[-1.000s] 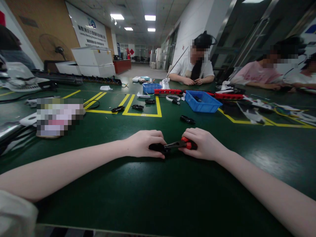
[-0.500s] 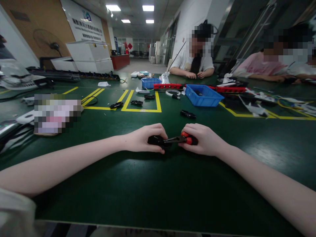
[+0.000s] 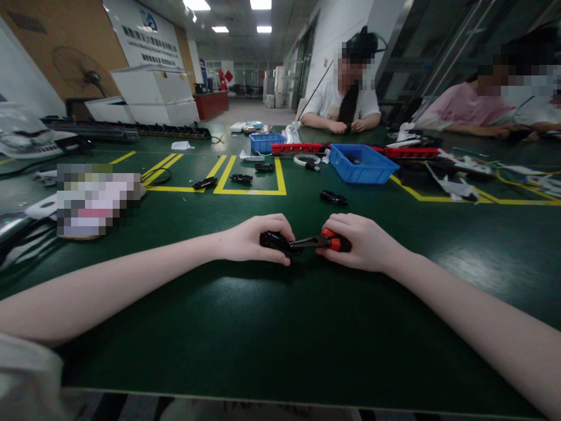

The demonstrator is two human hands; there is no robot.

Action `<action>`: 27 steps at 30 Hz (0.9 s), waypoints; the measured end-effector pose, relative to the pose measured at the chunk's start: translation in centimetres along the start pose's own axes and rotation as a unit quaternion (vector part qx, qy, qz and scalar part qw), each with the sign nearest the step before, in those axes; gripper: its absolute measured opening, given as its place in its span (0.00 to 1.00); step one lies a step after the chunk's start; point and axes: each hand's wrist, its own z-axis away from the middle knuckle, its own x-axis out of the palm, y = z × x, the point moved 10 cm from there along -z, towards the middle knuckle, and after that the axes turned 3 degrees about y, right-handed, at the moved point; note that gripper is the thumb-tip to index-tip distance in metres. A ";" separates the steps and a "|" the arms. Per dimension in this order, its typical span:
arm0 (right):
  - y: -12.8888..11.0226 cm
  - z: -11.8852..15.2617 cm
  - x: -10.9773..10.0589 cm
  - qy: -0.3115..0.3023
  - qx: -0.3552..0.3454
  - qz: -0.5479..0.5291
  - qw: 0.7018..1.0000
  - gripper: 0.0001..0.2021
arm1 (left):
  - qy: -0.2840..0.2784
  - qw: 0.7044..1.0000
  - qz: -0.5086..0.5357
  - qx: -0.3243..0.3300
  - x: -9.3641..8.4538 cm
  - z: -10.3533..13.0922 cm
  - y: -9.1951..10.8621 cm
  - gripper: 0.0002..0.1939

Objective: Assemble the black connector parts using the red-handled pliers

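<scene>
Just below the frame's centre, the black part (image 3: 275, 241) is grasped by the left hand (image 3: 252, 237), its long axis slanted slightly down rightward; its right end is apparently touched by the leftward-pointed pliers (image 3: 323, 240), clenched in the right hand (image 3: 366, 242).

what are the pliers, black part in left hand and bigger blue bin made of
Red-and-black pliers: nose probably metal, greyish sheen; bright-red grips perhaps plastic or rubber.
Small black oblong part: likely plastic, given glossy highlights.
Large blue rectangular bin: probably plastic, satin, uniformly coloured.
</scene>
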 end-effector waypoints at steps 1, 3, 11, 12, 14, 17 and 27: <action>0.0 0.0 0.0 0.001 -0.002 0.005 1.000 0.14 | -0.001 1.000 0.003 0.000 0.0 0.0 0.0 0.15; -0.1 0.1 -0.1 0.002 -0.006 0.013 1.000 0.14 | -0.004 1.000 0.006 -0.002 0.1 0.0 0.0 0.15; 0.0 0.2 -0.2 0.026 -0.013 0.032 0.999 0.14 | -0.009 1.000 0.002 -0.018 0.3 -0.1 -0.2 0.15; 0.0 0.2 -0.3 0.030 -0.014 0.033 0.999 0.14 | -0.010 1.000 0.001 -0.019 0.3 -0.1 -0.2 0.15; 0.1 0.2 -0.4 0.036 -0.013 0.033 0.999 0.14 | -0.010 1.000 0.000 -0.025 0.3 0.0 -0.3 0.16; 0.1 0.2 -0.5 0.041 -0.010 0.029 0.999 0.14 | -0.013 0.999 0.002 -0.034 0.4 0.0 -0.5 0.17; 0.3 0.2 -0.3 0.034 0.000 0.010 0.999 0.14 | -0.038 0.997 0.011 -0.072 0.9 0.2 -1.1 0.18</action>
